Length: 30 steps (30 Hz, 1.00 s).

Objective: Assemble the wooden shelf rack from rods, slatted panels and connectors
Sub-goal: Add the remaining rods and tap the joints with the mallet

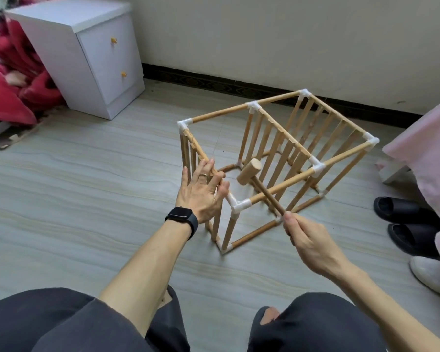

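Observation:
A wooden rack frame (285, 105) of rods, three slatted panels and white plastic corner connectors lies on its side on the floor. My left hand (203, 191) grips the top rod of the nearest slatted panel, just left of the near top white connector (239, 205). My right hand (305, 240) holds the handle end of a small wooden mallet (249, 172). The mallet head hangs inside the frame, above and to the right of that connector. Slats of the near panel are partly hidden behind my left hand.
A white two-drawer nightstand (97, 64) stands at the back left beside red bedding (8, 92). Pink cloth (427, 153) hangs at the right, with black slippers (407, 224) and a white shoe (432, 274) below it. The wall and dark skirting run behind the frame.

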### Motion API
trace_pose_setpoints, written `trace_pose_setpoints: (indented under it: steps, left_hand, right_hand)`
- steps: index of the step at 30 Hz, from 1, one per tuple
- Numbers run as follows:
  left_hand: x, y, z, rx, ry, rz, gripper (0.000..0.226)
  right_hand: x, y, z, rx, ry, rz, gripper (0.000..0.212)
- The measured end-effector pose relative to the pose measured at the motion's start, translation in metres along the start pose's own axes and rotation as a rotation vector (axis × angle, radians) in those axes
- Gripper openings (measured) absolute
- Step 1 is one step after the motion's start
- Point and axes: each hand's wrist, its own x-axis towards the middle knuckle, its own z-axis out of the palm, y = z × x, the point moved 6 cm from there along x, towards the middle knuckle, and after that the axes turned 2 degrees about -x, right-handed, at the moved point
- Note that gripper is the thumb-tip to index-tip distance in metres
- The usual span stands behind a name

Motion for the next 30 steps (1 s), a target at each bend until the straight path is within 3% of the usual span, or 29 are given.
trace_pose_setpoints:
  steps: [3,6,12,19,26,30]
  left_hand:
    - [0.011,-0.008,-0.025,0.068,0.095,0.047,0.062]
    - [0.037,-0.033,-0.041,0.117,0.109,-0.07,0.058]
    - [0.086,-0.066,-0.038,0.144,0.02,-0.125,0.071]
    - [0.092,-0.069,-0.012,0.016,0.108,-0.119,0.067]
    - [0.091,-0.068,-0.011,-0.044,0.153,-0.129,0.063]
    - [0.091,-0.069,-0.009,-0.077,0.168,-0.126,0.07]
  right_hand:
    - [0.025,-0.008,0.0,0.076,0.083,0.033,0.051]
    - [0.064,-0.019,0.002,0.134,0.056,0.042,0.036]
    - [0.164,-0.058,0.011,-0.012,0.053,-0.095,0.026]
    - [0.257,-0.086,0.063,-0.171,-0.061,-0.165,0.028]
    - [0.283,-0.09,0.083,-0.477,-0.136,-0.225,0.035]
    - [0.285,-0.109,0.066,-0.232,0.048,-0.428,0.04]
